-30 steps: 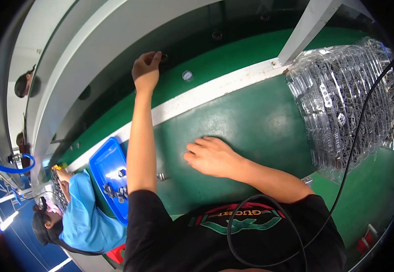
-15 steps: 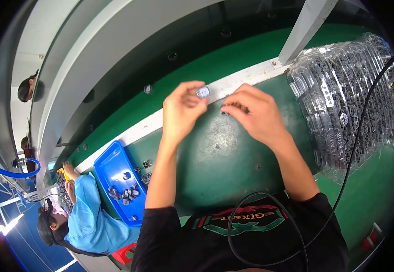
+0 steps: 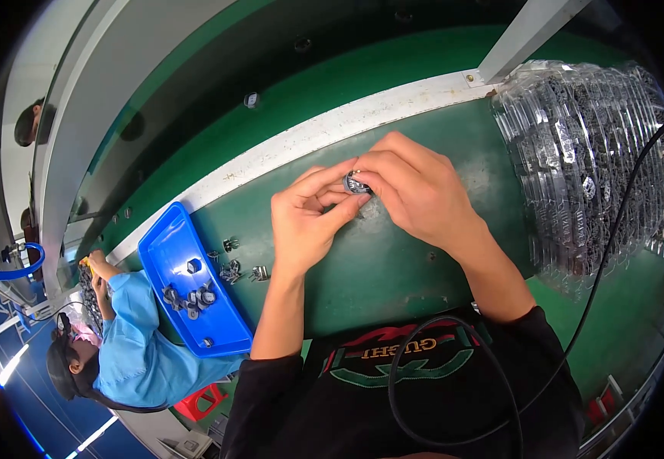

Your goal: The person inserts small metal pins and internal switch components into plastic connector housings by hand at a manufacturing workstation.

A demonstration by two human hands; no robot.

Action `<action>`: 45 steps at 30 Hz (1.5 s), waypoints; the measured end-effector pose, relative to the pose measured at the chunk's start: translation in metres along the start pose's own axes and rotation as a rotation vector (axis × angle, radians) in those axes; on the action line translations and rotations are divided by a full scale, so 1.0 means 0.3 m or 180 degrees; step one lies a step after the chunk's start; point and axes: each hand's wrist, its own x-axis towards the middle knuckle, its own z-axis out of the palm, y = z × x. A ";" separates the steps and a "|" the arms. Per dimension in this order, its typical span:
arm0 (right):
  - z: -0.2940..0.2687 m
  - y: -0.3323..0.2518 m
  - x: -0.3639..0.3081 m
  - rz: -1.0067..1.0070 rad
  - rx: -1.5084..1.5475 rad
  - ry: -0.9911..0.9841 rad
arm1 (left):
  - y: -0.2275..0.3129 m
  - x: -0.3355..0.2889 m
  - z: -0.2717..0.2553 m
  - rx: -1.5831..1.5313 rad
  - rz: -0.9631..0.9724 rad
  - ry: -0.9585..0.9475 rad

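Note:
Above the green table (image 3: 370,268), my two hands meet around a small grey housing (image 3: 357,183) with a dark, metallic inside. My left hand (image 3: 300,222) pinches the housing from the left, between thumb and fingertips. From the other side my right hand (image 3: 427,191) closes thumb and fingers at the housing's upper right edge. A small dark metal piece seems to be in those fingertips, though they mostly cover it. Several loose metal pieces (image 3: 231,271) lie on the table to the left of my left forearm.
At the left stands a blue tray (image 3: 175,264) with several grey housings (image 3: 192,298). Clear plastic trays of metal parts (image 3: 592,161) are stacked at right. Beyond a white rail (image 3: 286,157), a green belt carries small parts (image 3: 251,100). A black cable (image 3: 576,329) hangs nearby; a blue-clothed co-worker (image 3: 137,344) sits left.
My hands were apart, the left holding up the grey housing and the right a small dark piece over the table. Now they have come together at the housing.

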 end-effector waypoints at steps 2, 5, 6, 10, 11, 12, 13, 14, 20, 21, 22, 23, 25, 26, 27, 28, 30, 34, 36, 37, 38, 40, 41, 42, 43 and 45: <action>-0.005 0.000 -0.007 -0.0074 -0.0084 -0.0188 | -0.010 -0.007 -0.006 -0.0040 -0.0026 -0.0015; -0.003 0.004 -0.015 -0.0308 -0.0188 -0.0223 | -0.007 -0.013 -0.018 0.0054 -0.0068 -0.0065; 0.002 0.006 -0.016 -0.0305 -0.0183 -0.0231 | -0.006 -0.014 -0.023 0.0190 -0.0082 -0.0110; 0.049 0.015 -0.028 -0.0413 -0.0137 0.0038 | 0.000 -0.021 -0.023 -0.0180 -0.0029 -0.0031; 0.061 0.015 -0.031 -0.0480 -0.0126 0.0240 | 0.004 -0.016 -0.028 -0.0127 -0.0048 0.0029; 0.075 0.010 -0.031 -0.0499 -0.0069 0.0210 | 0.011 -0.019 -0.044 -0.0046 -0.0063 0.0135; 0.086 0.005 -0.033 -0.0407 0.0050 0.0121 | 0.010 -0.016 -0.067 -0.0030 -0.0064 0.0202; 0.097 0.003 -0.036 -0.0315 0.0167 0.0029 | 0.006 -0.005 -0.097 0.0083 -0.0300 0.0399; 0.233 -0.029 -0.067 -0.0423 -0.0310 -0.1492 | 0.030 0.153 -0.418 0.2165 0.0121 0.1100; 0.287 -0.052 -0.067 -0.0483 -0.0253 -0.1493 | 0.043 0.195 -0.487 0.2377 -0.0107 0.1218; 0.345 -0.075 -0.059 -0.0753 -0.0296 -0.1770 | 0.051 0.250 -0.536 0.2558 -0.0310 0.1301; 0.406 -0.089 -0.051 -0.1001 -0.0371 -0.2039 | 0.040 0.305 -0.569 0.2563 -0.0266 0.1302; 0.522 -0.121 -0.024 -0.1278 -0.0393 -0.2028 | 0.018 0.406 -0.613 0.3343 -0.0072 0.1407; 0.579 -0.140 -0.011 -0.1328 -0.0416 -0.1982 | 0.002 0.442 -0.643 0.3366 -0.0005 0.1428; 0.634 -0.157 0.002 -0.1583 -0.0452 -0.1940 | -0.022 0.471 -0.678 0.3314 -0.0067 0.1506; 0.681 -0.164 0.015 -0.1847 -0.0491 -0.1886 | -0.037 0.492 -0.710 0.3268 -0.0117 0.1586; 0.768 -0.159 0.008 -0.2051 -0.0372 -0.1596 | -0.070 0.506 -0.746 0.3354 -0.0110 0.1546; 0.719 -0.131 -0.028 -0.1767 -0.0462 -0.1789 | -0.041 0.510 -0.655 0.3090 -0.0426 0.1245; 0.623 -0.100 -0.033 -0.1673 -0.0455 -0.1699 | -0.024 0.513 -0.584 0.3249 -0.0052 0.1231; 0.558 -0.090 -0.030 -0.1604 -0.0395 -0.1643 | -0.012 0.514 -0.541 0.3399 0.0283 0.1269; 0.501 -0.073 -0.027 -0.1563 -0.0434 -0.1618 | -0.008 0.515 -0.487 0.3389 0.0304 0.1210; 0.377 -0.031 -0.014 -0.1290 -0.0503 -0.1799 | -0.017 0.517 -0.373 0.3666 0.0433 0.0406; 0.315 -0.017 -0.011 -0.1266 -0.0528 -0.1794 | -0.047 0.521 -0.336 0.3760 0.0419 0.0330; 0.251 -0.004 -0.004 -0.0757 -0.0203 -0.1776 | -0.069 0.528 -0.301 0.3867 0.0420 0.0266; 0.199 0.016 -0.004 -0.0223 0.0117 -0.1742 | -0.071 0.533 -0.253 0.3946 0.0199 0.0407; 0.122 0.068 -0.006 0.0245 0.0642 -0.1437 | -0.078 0.540 -0.243 0.3895 0.0355 0.0421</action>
